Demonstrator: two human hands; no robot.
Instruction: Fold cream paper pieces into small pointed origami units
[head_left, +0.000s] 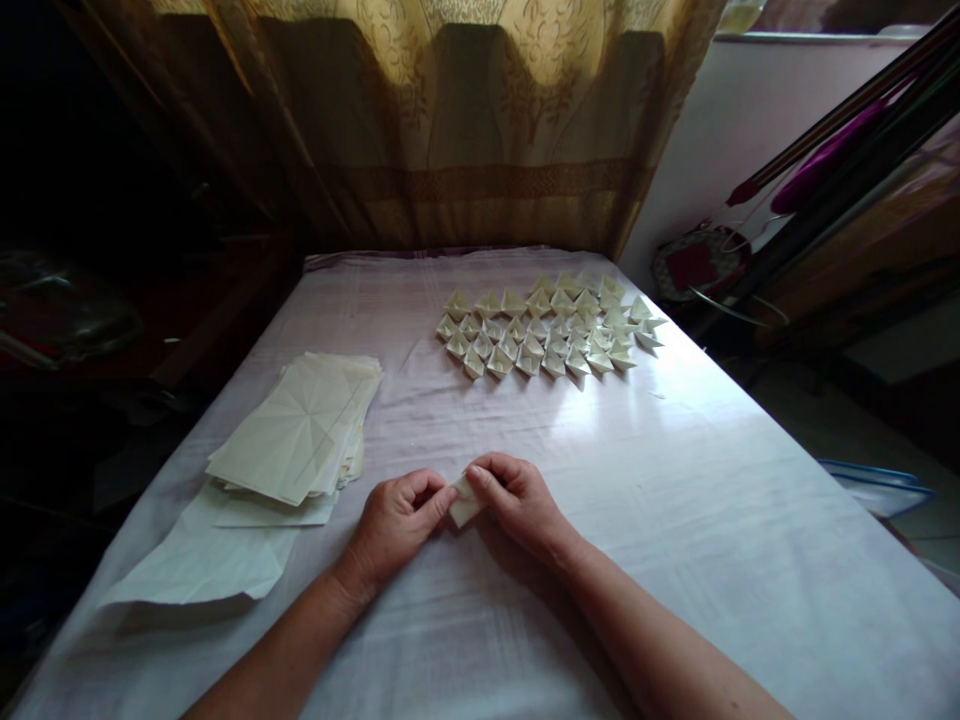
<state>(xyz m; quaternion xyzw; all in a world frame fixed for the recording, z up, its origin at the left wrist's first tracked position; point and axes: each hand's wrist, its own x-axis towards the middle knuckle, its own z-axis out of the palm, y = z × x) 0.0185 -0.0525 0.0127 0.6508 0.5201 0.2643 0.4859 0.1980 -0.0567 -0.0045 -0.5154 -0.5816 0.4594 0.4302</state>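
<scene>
Between my two hands, low over the near middle of the table, is a small folded piece of cream paper (466, 508). My left hand (401, 520) pinches its left edge between thumb and forefinger. On the other side my right hand (519, 500) grips it, with the thumb lying on top. The fingers partly cover the paper, so its full shape is hidden. Farther back on the right, several folded paper boats (529, 345) stand close together in rows. To the left of my hands lies a stack of creased paper sheets (300, 430).
A pale checked cloth covers the table (675, 560). One loose sheet (202, 555) sticks out from under the stack toward the near left. Behind the table hangs a gold curtain (465, 130). A patterned bag (697, 262) and long poles are beyond the right edge.
</scene>
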